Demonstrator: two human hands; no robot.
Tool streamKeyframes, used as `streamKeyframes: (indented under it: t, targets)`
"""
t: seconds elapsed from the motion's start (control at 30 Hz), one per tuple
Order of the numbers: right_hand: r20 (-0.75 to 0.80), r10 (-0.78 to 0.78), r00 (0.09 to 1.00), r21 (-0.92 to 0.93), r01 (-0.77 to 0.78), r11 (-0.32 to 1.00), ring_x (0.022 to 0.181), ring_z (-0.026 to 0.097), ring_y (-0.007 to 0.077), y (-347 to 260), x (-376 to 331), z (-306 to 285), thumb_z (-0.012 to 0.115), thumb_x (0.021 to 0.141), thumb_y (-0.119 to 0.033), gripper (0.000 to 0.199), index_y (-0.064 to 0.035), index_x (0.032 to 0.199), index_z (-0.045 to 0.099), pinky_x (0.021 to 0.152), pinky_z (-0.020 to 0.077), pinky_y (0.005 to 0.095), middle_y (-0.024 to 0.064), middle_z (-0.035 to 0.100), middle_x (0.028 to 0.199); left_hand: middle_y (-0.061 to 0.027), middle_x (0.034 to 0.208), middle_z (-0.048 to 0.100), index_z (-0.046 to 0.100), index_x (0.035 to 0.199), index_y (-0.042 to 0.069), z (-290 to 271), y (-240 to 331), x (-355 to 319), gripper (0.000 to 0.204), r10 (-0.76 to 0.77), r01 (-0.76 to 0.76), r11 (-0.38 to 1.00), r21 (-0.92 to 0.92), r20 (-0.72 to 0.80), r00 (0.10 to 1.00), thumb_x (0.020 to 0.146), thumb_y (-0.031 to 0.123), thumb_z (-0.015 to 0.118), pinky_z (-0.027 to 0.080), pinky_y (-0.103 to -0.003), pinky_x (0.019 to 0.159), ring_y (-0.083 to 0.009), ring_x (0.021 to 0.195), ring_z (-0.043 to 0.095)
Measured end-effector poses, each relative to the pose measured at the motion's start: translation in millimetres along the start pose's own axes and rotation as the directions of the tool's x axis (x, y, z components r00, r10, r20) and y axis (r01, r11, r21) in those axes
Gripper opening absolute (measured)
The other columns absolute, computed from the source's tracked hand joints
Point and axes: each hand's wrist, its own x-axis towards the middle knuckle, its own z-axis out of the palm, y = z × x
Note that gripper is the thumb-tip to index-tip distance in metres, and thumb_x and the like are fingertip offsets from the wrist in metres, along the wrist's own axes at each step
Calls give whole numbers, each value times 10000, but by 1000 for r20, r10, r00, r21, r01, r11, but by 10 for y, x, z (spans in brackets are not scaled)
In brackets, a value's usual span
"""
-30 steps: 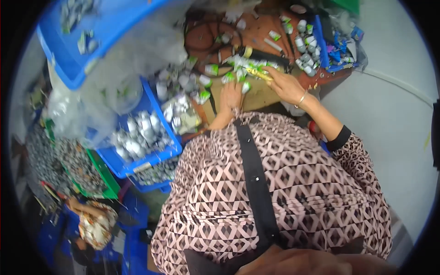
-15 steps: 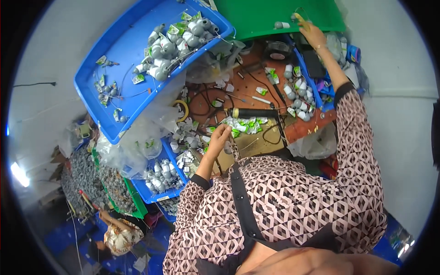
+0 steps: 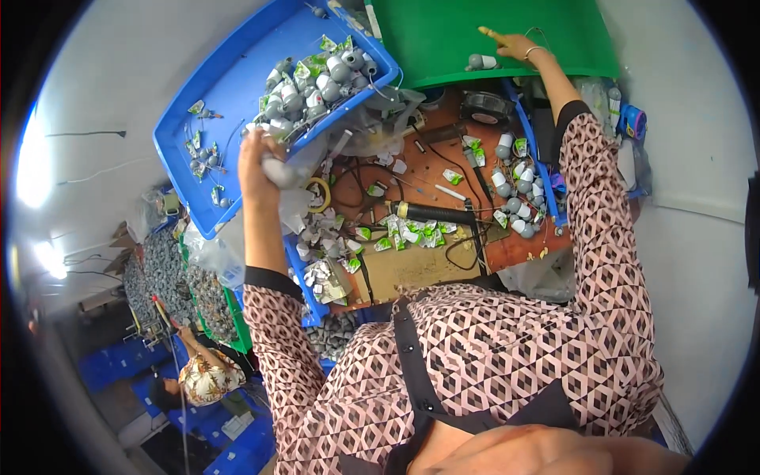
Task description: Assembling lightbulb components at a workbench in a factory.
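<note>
My left hand (image 3: 255, 162) is at the front rim of the big blue tray (image 3: 186, 131), its fingers closed around a grey bulb-shaped piece (image 3: 279, 172) that is slightly blurred. Just beyond it, a pile of grey-and-white bulb-shaped pieces (image 3: 317, 83) with green-and-white tags lies in that tray. My right hand (image 3: 516, 47) is stretched out over the green tray (image 3: 427, 47). Its index finger, in a yellow cover, points left and the other fingers are partly hidden. Below that finger lies one grey-and-white bulb-shaped piece (image 3: 481, 61); a thin wire curves beside the wrist.
On the brown bench are a black-handled tool (image 3: 435, 212), a yellow tape roll (image 3: 318, 195), loose green-and-white tags (image 3: 412, 230) and cables. More bulb-shaped pieces (image 3: 518, 186) sit at the right. At the lower left, another person (image 3: 210, 372) works beside heaps of grey parts (image 3: 162, 269).
My left hand has moved from the bench front up and left to the blue tray and now grips a grey piece. My right index finger now stretches leftward over the green tray. The view has shifted slightly.
</note>
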Motion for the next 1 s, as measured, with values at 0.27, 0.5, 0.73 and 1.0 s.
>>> streamKeyframes:
  t: [0.27,0.5,0.73,1.0]
  targets:
    - [92,-94,991,-130,105,986,883,597,304,-1102,58,194,645,743,-309,464,-79,1130,535,758,472,404,159,608,1016,-165,1318,406,395,1299,21,-437,-111,91,544,177,-14,708,706,-158,972,857,279,578,261,-338,1033,-228,1250,351]
    - [-65,-3,998,919,61,390,781,653,137,-1506,-131,-299,625,800,-432,451,-40,1001,528,717,546,250,53,612,910,-197,1202,516,453,1245,21,-1090,-147,41,537,300,9,542,841,-204,932,855,377,550,382,-346,926,-280,1149,472]
    - [77,-32,997,997,-76,30,629,601,108,-2156,-552,197,616,829,-360,371,-28,987,567,588,514,230,46,621,849,-176,1065,552,526,1114,38,-805,-193,-311,388,641,-28,-40,999,47,766,811,273,586,366,-416,888,-358,1006,486]
    - [551,-432,715,821,-557,125,588,591,130,-3059,-1730,1244,616,825,-354,374,-21,988,560,495,474,233,65,619,755,-85,1221,485,497,1168,90,724,-985,-1246,528,92,-666,71,743,660,746,653,45,607,309,-449,991,-292,1181,409]
